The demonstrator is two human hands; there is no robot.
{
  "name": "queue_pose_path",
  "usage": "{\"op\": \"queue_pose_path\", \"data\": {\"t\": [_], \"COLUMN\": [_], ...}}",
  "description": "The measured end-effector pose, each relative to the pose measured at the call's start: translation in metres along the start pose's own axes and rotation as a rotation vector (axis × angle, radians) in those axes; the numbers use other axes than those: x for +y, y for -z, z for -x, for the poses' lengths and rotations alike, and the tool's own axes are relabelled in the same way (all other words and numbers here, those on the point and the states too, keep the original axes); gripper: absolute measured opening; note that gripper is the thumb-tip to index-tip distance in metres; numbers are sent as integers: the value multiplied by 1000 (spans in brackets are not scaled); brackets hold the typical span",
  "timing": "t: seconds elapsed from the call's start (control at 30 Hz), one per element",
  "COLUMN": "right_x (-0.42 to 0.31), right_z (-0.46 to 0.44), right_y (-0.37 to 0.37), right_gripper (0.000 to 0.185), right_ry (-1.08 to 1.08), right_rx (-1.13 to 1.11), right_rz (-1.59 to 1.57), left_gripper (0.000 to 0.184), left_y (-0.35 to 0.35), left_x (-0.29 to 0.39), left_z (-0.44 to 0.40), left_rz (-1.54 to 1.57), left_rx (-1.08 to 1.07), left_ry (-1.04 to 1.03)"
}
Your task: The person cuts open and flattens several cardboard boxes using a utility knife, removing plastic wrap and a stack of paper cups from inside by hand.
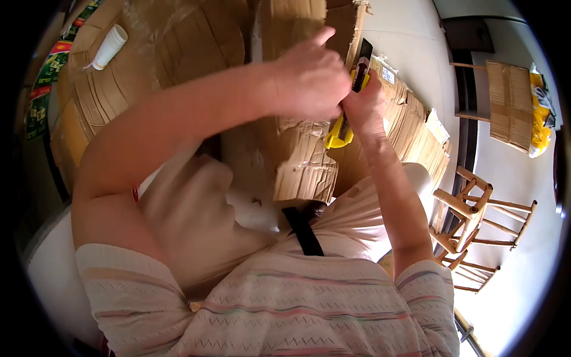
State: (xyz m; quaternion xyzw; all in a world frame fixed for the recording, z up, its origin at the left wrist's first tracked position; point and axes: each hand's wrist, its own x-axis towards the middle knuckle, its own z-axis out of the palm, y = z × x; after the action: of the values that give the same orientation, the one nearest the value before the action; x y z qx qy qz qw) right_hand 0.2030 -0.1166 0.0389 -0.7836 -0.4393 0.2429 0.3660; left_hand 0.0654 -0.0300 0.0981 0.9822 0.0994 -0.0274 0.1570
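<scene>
Head view: R hand is wrapped round a yellow-&-black box cutter, dark blade out at the far end & pointing away from the body. L hand comes across from the other side, fingers curled, one digit sticking up, & meets the R hand at the cutter; can't tell if it grips the handle too or just presses alongside. So hands are together, cutter btwn them, held above the folded cardbd in front of the knees. Cutter shd handle light & stiff, prob. plastic body, not very slippery; blade looks thin, so likely the fragile bit, & sharp. Best hold = yellow/black body, well back from the blade, fingers clear of the edge. Cardbd shd be light for its bulk, stiff when flat but soft along creases; take it by a broad panel, not the torn edges. More of it stands to the R, w/ a white label whose print is too small to read. Far L, a green-&-red printed strip has pale lettering, too distorted to make out. Paper cups lie nested on cardbd, upper L; no brand legible. Bamboo stools stand off R.
</scene>
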Motion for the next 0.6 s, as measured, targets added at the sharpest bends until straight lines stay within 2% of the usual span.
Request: {"op": "queue_pose_path", "data": {"t": [0.03, 0.07, 0.1, 0.2, 0.33, 0.4, 0.47, 0.6], "right_x": [-4, -9, -13, -16, -12, -17, -23, -24], "right_z": [-2, -4, -5, -11, -14, -8, 1, 31], "right_y": [3, 5, 8, 9, 11, 17, 29, 64], "right_gripper": [39, 39, 39, 41, 42, 44, 41, 32], "right_ry": [-47, -96, -146, -141, -123, -133, -82, -133], "right_rx": [-47, -93, -140, -149, -189, -276, -334, -469], "right_rz": [-61, -123, -184, -148, -84, -75, 30, 30], "left_gripper": [13, 26, 25, 16, 13, 13, 15, 17], "left_y": [1, -10, -18, -31, -41, -46, -50, -50], "left_x": [3, 3, 3, -3, -9, -11, -15, -20], "left_z": [4, 11, 12, 9, 4, 2, 1, 2], "left_rz": [61, 9, 7, 43, 271, 326, 317, 234], "left_rx": [-106, 4, 17, 43, 52, 90, 85, 57], "left_ry": [14, 13, 39, 136, 202, 209, 208, 177]}}
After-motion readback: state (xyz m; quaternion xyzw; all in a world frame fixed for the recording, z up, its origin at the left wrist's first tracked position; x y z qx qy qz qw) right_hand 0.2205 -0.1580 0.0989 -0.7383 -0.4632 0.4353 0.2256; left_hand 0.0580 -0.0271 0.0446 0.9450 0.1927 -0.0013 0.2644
